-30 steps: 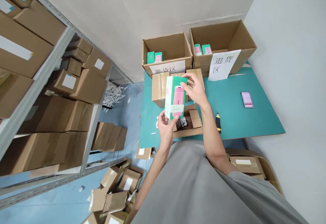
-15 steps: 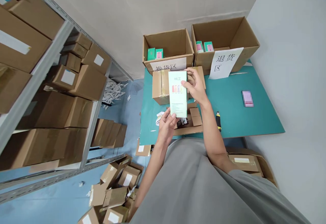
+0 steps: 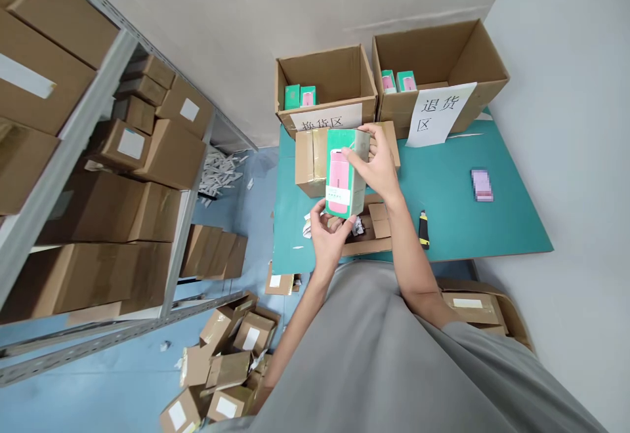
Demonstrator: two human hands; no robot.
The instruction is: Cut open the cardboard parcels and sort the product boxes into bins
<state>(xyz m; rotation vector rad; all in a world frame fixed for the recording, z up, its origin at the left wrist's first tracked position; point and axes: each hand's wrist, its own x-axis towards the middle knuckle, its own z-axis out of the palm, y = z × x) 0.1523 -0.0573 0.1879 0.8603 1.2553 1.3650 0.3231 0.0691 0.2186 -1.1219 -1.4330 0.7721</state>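
A green product box (image 3: 339,180) with a pink device pictured on its front is held up over the table, its pale side turned partly to the right. My right hand (image 3: 377,167) grips its upper right edge, thumb across the front. At the lower end, my left hand (image 3: 331,233) supports the bottom with curled fingers. Beneath the hands lies an opened cardboard carton (image 3: 367,244) with dark and crumpled contents I cannot make out. A closed brown carton (image 3: 310,164) stands behind the product box, which partly hides it.
On the green table (image 3: 492,229) lie a black-and-yellow box cutter (image 3: 424,229) and a blurred pink item (image 3: 482,185). Two labelled cartons, left (image 3: 367,113) and right (image 3: 485,85), hold green boxes at the back. Loaded shelving (image 3: 172,256) stands left; discarded cartons (image 3: 229,371) cover the floor.
The product box has been turned in my hands from its pale printed face to the green face with the pink picture. My left hand has shifted along its bottom end.
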